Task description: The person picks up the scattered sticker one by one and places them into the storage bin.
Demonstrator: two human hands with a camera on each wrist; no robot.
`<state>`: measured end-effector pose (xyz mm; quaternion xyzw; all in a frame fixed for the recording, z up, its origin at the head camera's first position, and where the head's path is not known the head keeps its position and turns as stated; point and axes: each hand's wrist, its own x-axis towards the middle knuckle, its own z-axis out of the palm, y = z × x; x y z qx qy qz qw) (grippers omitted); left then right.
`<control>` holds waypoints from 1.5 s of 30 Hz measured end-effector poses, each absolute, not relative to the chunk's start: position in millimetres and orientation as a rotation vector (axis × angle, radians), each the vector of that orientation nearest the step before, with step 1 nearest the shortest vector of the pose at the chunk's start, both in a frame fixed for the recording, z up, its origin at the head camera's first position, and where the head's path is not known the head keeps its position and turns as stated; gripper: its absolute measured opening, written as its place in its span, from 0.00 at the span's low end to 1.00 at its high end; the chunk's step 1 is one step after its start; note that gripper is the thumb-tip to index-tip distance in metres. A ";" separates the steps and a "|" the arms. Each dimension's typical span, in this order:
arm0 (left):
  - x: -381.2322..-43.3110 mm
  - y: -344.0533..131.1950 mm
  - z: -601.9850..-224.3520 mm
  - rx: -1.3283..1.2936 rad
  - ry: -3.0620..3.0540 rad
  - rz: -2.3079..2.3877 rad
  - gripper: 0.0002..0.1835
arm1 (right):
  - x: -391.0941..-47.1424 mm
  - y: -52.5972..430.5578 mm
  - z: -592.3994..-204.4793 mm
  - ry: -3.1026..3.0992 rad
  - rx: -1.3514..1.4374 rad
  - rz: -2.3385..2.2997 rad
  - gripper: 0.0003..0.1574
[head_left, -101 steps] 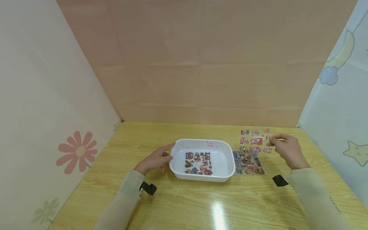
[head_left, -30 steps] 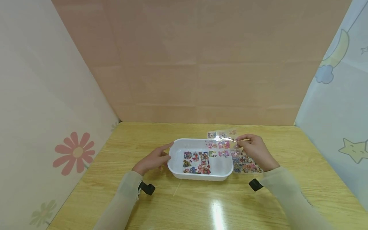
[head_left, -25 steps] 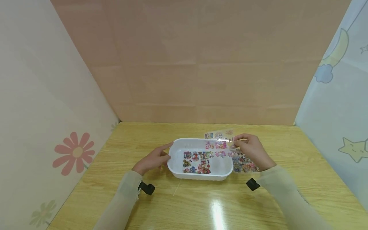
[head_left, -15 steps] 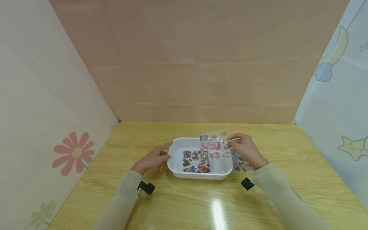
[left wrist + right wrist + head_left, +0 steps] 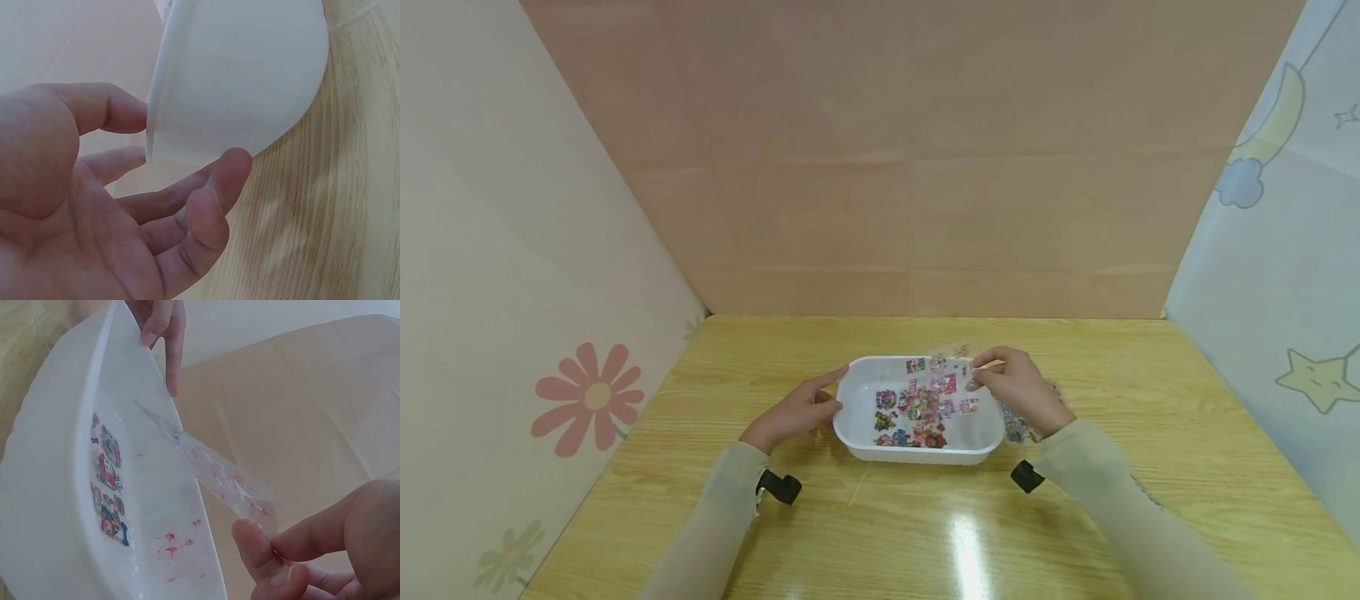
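A white plastic basin (image 5: 917, 457) stands mid-table. On its floor lies a sheet of colourful cartoon stickers (image 5: 886, 421). My left hand (image 5: 797, 410) is at the basin's left end, thumb and index finger touching the rim from outside; its other fingers are loosely bent beneath, as the left wrist view shows. With thumb and index finger my right hand (image 5: 1018, 390) pinches the edge of a clear sticker sheet (image 5: 222, 469) above the basin's right half. That sheet slants down into the basin and crosses its far rim. Red marks (image 5: 175, 544) show on the basin's inner wall.
More sticker sheets (image 5: 1017, 428) lie on the wooden table (image 5: 880, 533) right of the basin, partly behind my right hand. A thin pale strip (image 5: 859, 485) lies before the basin. A brown paper-like wall (image 5: 917, 208) closes off the back, with patterned walls at both sides.
My right hand has brought the clear sticker sheet leftward, from above the sheets on the table to over the basin, and lowered it. My left hand stays at the basin's left end.
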<state>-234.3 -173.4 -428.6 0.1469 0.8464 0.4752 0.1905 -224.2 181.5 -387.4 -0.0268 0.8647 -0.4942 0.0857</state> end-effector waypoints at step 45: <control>-233.7 -177.4 -428.0 0.461 2.335 1.364 0.36 | -223.5 137.8 -406.4 2.627 -0.083 -1.221 0.23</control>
